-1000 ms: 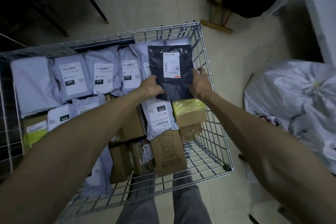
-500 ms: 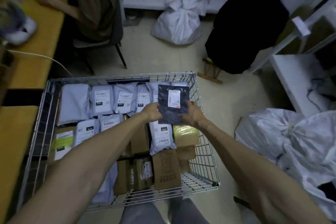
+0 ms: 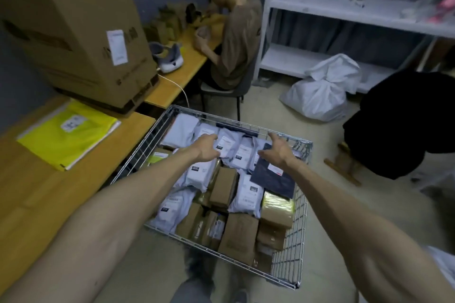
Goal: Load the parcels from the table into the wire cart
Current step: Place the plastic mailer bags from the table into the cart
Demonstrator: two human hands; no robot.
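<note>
Both my arms reach out over the wire cart (image 3: 293, 253), which stands on the floor just beside the wooden table (image 3: 37, 204). My left hand (image 3: 205, 147) is over the grey bags (image 3: 229, 145) at the far end of the cart. Its fingers are loose and mostly straight, and they hold nothing. My right hand (image 3: 278, 152) is open wide with the thumb stuck out, and it holds nothing too. It is over the top end of the dark parcel (image 3: 273, 177), but I cannot tell if it touches it. The dark parcel lies flat in the cart by the right wall, on top of other parcels. Brown boxes (image 3: 222, 187) fill the near end of the cart. One flat yellow parcel (image 3: 66, 135) lies on the table, in front of a big cardboard box (image 3: 78, 32). Farther off a person (image 3: 236, 39) sits at the table, and a white sack (image 3: 320, 91) lies on the floor near a shelf (image 3: 344, 7).
</note>
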